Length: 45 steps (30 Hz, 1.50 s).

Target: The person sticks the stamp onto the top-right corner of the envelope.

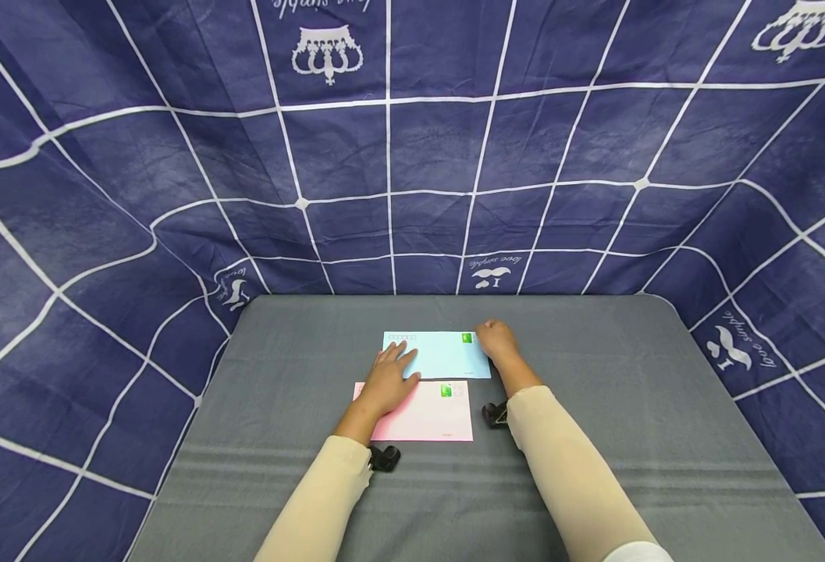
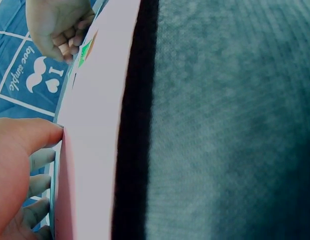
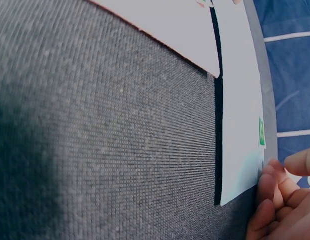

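A light blue envelope (image 1: 447, 359) with a green stamp (image 1: 467, 338) lies on the grey table. Just nearer than it lies a pink envelope (image 1: 426, 417), which also bears a green stamp (image 1: 446, 390). My left hand (image 1: 386, 382) rests with fingers spread, its fingertips on the blue envelope's left part and its palm over the pink one's upper left corner. At the blue envelope's far right corner, my right hand (image 1: 498, 341) has curled fingers, with thumb and forefinger close together in a pinch in the right wrist view. The hand hides that corner.
The grey table (image 1: 616, 375) stretches out on both sides of the envelopes. A dark blue cloth (image 1: 426, 148) with white lines hangs along its back and sides. Black wrist cameras (image 1: 384, 458) sit at both cuffs, close above the table.
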{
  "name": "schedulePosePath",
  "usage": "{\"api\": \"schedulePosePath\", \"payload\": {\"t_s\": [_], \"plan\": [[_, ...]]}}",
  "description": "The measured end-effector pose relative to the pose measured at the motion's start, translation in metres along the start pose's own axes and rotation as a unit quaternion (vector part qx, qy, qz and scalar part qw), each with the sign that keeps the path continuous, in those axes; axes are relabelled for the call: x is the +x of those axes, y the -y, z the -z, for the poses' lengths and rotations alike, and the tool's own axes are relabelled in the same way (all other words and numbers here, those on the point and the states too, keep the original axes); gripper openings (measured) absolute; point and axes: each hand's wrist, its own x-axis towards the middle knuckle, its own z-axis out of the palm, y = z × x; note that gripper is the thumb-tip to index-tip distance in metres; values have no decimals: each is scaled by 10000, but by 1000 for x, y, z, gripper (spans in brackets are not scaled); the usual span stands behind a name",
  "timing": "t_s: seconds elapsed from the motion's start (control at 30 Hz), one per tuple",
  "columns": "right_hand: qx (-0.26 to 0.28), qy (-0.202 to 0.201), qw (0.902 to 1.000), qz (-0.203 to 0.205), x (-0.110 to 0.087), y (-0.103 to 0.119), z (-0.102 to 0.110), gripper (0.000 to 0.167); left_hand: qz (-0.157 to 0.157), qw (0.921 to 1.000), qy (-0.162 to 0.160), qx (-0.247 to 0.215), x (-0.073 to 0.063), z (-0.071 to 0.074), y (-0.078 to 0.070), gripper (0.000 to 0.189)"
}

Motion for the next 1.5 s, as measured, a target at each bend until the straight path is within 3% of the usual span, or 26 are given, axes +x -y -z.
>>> {"api": "schedulePosePath", "payload": {"t_s": [0.2,0.43,0.63,0.9,1.3,1.5], "plan": [[1039,-64,9944,-157,-2,-3,1,30,-8,10000,-60,-58,-1,1,-1,54],[1666,-287,9856,-1,-5,-8,0,24,159,9997,-180,0,1,-3,-2,55],[2300,-148,9730,90,-7,-13,0,30,454,9962,-650,-365,6,-6,-1,52],[2551,-224,9660,360,-12,-17,4,24,695,9853,-1303,-865,9,-7,-1,38],[2829,1,9559,794,-25,-20,18,24,277,9581,-2315,-1662,2,11,-9,24],[2840,13,9533,1028,-32,-17,28,25,185,9517,-2466,-1820,-1,20,-15,21]]}}
